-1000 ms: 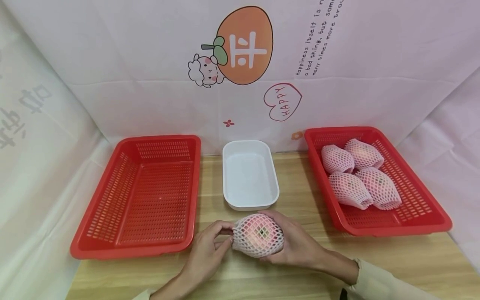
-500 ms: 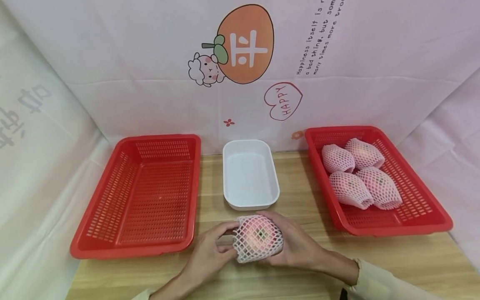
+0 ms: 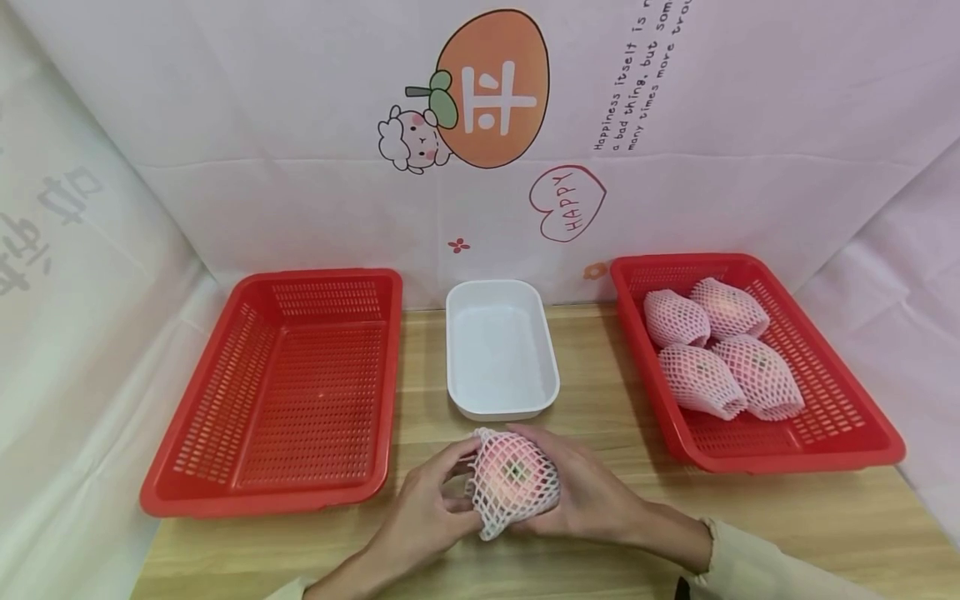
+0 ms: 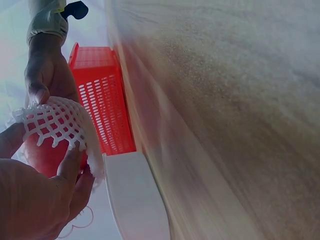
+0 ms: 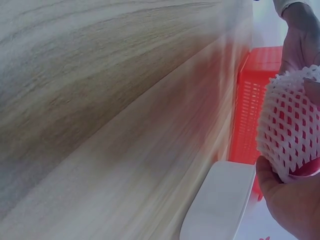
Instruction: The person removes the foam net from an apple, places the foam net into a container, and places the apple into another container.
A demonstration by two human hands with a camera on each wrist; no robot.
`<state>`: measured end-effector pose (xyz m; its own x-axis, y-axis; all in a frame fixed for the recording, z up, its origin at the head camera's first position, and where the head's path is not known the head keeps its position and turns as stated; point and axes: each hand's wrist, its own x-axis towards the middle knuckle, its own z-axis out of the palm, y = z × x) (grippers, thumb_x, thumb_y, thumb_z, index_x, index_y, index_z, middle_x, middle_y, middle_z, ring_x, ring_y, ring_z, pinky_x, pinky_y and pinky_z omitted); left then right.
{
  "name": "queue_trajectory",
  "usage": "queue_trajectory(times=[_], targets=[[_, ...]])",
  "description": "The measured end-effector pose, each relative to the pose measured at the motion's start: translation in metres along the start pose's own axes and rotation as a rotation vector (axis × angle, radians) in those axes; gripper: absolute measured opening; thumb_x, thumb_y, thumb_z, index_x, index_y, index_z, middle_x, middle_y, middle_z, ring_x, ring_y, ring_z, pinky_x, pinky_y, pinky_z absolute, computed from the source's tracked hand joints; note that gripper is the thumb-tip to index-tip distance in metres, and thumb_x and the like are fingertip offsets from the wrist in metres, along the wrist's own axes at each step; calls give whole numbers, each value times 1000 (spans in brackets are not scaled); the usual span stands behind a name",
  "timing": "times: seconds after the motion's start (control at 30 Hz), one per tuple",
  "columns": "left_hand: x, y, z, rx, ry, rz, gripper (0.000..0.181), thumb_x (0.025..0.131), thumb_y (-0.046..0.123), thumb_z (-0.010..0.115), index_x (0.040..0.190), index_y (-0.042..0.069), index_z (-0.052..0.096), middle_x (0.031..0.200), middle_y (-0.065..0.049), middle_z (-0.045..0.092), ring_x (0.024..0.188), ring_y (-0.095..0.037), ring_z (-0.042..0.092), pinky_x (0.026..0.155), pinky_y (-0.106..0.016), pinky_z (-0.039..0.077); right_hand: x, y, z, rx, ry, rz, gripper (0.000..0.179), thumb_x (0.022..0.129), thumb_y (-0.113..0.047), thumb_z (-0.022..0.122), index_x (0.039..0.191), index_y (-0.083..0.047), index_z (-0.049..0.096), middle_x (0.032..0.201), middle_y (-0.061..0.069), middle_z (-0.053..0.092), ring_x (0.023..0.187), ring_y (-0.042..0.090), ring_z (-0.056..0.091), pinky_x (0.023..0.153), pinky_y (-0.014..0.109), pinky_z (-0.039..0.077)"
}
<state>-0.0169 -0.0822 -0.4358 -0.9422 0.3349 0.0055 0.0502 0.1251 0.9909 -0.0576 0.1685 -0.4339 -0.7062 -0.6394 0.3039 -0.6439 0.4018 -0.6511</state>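
A red apple (image 4: 42, 157) sits in a white foam net sleeve (image 3: 497, 504) above the front of the table, between both hands. From the right side, my right hand (image 3: 588, 492) grips the apple through the net. At the opposite end, fingers and thumb of my left hand (image 3: 427, 508) pinch the net's mouth and hold it spread wide. Bare apple skin shows at that mouth in the left wrist view. Part of the apple is covered by the net and the hands.
A red basket (image 3: 272, 507) with a bare bottom stands on the left. Another red basket (image 3: 795, 461) on the right holds several netted apples (image 3: 701, 379). Between them is a white tray (image 3: 501, 358). Printed cloth (image 3: 315, 208) closes off the back and sides.
My left fingers have spread, pulling the net's gathered end into a wide mouth. The netted apple has shifted slightly left in my right hand. Baskets and tray stay put.
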Motion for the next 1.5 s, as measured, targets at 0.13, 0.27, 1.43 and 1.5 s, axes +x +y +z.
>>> queue_trajectory(times=[0.13,0.27,1.43,1.5], targets=[[0,1,2,-20,-4,4,80,77,-11,80,151,1,52,150,-27,54,128,-47,60,88,-28,62,1,-1,3,4,2,-24,100,72,-30,100,152,-2,48,138,8,68,121,21,69,101,41,59],[0,0,4,85,19,31,82,74,-11,80,151,4,54,149,-22,57,125,-39,63,91,-28,62,4,-4,5,27,-6,-44,99,71,-22,99,154,-6,47,140,6,67,122,21,68,103,38,58],[0,16,-10,134,33,-16,86,67,-7,85,147,11,59,145,-16,59,122,-31,61,76,-29,65,10,-10,-10,-6,-90,-38,80,79,-21,96,148,-3,59,134,8,72,119,20,71,97,36,61],[-1,18,-11,125,33,-20,86,67,-7,86,147,12,59,145,-16,59,122,-31,61,76,-29,65,10,-11,-12,-8,-72,-53,76,80,-20,95,146,-3,62,132,8,73,117,20,72,95,33,61]])
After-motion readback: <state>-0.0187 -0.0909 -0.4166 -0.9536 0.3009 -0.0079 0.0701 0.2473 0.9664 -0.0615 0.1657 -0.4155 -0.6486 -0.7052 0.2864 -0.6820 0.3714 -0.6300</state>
